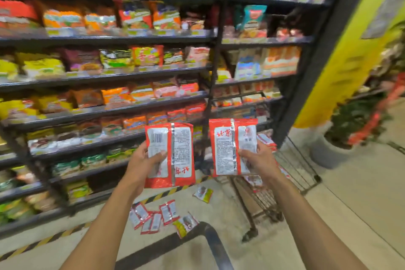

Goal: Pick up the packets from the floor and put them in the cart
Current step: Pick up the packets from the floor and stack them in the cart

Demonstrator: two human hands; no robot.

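The person's left hand point(142, 164) grips a red-and-white packet point(182, 151) by its left edge, thumb laid over the printed back below the barcode and fingers curled behind it. The right hand point(259, 160) holds a second red-and-white packet point(225, 149) the same way by its right edge, thumb on the face. Both packets are held upright at about the same height, side by side and apart, in front of the shelves point(105, 39), which are black racks crowded with noodle bags in orange, yellow, green and red.

The wire cart point(293, 166) stands just right of and below the right hand, by the end of the shelving. A few red packets in the cart point(266, 139) show past the right hand's fingers, and more seem to lie lower in the basket, though blur makes that hard to confirm.

On the floor below the hands lies a cluster of red-and-white packets point(151, 217), overlapping one another. Just right of them sits a yellow-green packet point(186, 224), and another yellow-green packet point(203, 193) lies farther up, near the black-and-yellow hazard stripe point(162, 195) along the shelf base. A dark curved bar point(211, 239) crosses the bottom of the view. To the right rises a yellow pillar point(350, 61) — a potted plant point(350, 120) stands beside it
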